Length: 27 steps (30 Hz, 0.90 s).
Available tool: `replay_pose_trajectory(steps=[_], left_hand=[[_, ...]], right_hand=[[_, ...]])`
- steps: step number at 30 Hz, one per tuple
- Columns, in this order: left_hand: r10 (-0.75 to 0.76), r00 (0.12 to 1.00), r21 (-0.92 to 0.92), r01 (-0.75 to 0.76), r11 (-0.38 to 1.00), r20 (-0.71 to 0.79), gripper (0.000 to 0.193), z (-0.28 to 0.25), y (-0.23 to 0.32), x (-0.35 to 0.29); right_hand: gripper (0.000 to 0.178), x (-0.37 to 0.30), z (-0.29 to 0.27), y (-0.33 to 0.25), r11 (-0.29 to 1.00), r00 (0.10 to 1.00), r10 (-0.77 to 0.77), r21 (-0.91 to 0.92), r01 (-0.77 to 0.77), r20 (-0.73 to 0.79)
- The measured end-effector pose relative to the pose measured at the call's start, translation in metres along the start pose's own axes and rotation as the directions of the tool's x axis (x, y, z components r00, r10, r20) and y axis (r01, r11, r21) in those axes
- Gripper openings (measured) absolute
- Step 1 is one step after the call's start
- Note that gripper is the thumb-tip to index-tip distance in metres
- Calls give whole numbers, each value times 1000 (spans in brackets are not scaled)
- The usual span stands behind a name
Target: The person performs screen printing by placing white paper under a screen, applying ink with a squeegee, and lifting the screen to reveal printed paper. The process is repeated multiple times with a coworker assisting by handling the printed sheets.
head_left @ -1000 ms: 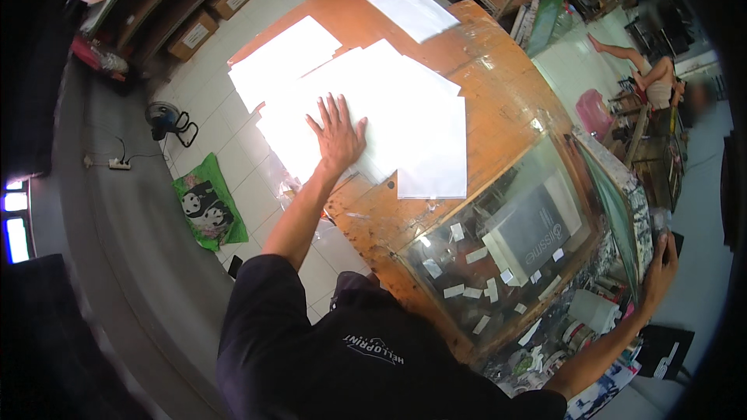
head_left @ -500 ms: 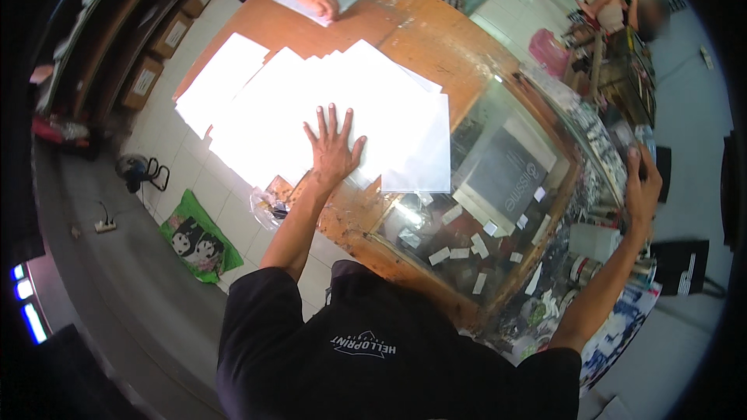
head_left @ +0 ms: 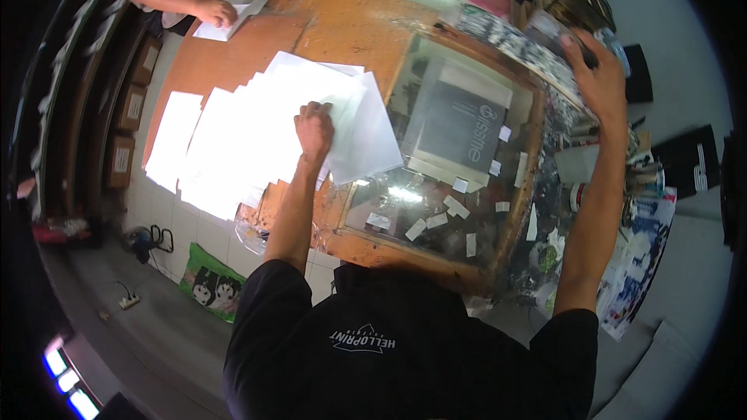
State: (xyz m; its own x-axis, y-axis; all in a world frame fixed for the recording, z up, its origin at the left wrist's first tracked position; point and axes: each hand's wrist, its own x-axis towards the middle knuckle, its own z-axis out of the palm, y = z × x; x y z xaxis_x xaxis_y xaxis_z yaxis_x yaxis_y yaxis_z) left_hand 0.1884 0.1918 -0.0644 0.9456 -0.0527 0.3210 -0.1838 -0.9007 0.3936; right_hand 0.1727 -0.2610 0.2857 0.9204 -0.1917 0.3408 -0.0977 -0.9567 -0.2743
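Note:
My left hand [head_left: 314,131] rests on a fanned spread of white paper sheets [head_left: 226,140] on the wooden table. Its fingers are curled in, pinching the top sheet near its middle; the fingertips are partly hidden. Out to the right, my right hand [head_left: 597,82] is raised beside a long, black-and-white stained board edge [head_left: 513,47]. Those fingers are closed around something dark that I cannot make out. Between the hands lies a glass pane [head_left: 397,218] in the tabletop, with a dark printed rectangle [head_left: 447,120] and several small white paper pieces on it.
At the far left, another person's hand [head_left: 215,12] rests on white paper at the table corner [head_left: 257,0]. Shelves with brown boxes [head_left: 134,105] line the left side. A green panda bag [head_left: 212,284] lies on the floor. Jars and stained cloths [head_left: 622,288] crowd the right edge.
My left hand has gone from flat with spread fingers to curled on the sheets. The right hand has moved up and away from me. The whole view has shifted and turned.

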Motion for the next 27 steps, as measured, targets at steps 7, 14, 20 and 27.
replay_pose_trajectory(steps=[7,14,20,27], left_hand=[[143,989,106,-138,985,-31,24,5,5,3],[248,935,-53,-269,962,-252,21,-8,26,16],[451,839,-115,-438,892,305,47,46,139,-38],[719,623,-517,-526,676,307,48,77,229,-59]], right_hand=[[71,-2,-1,3,1000,999,-12,26,11,34],[62,-4,-11,-10,995,995,-53,83,46,85],[52,-3,-19,-14,982,982,-158,91,168,-104],[52,3,-20,-3,986,989,-147,85,144,27]])
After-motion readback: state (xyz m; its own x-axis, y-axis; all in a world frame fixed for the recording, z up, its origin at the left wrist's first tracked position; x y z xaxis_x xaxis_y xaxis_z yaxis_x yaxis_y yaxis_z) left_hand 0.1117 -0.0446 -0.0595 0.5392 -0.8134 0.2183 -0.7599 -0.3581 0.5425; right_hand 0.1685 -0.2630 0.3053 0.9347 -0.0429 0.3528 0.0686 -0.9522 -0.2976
